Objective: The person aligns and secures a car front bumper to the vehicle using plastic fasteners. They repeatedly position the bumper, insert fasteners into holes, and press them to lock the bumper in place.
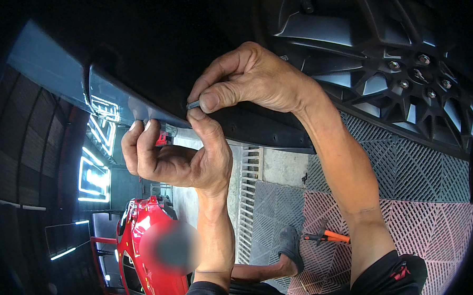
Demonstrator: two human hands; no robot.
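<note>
Between the thumb and finger of my right hand [250,82] is a small flat grey metal piece [194,104], held against the dark lower edge of the car. My left hand [180,158] is curled just below it. The left thumb tip presses beside the metal piece, while two fingertips rest on the lower edge of the blue-grey body panel [114,97]. A black trim strip [258,133] with small holes runs from my hands toward the wheel. Where the metal piece meets the car is too dark to make out.
A dark spoked wheel [392,75] stands at the upper right. Below it lie grey and reddish grid floor tiles [428,224], with an orange-handled tool [333,236] on them near a foot in a dark shoe [291,250]. A red car [148,244] is at the lower left.
</note>
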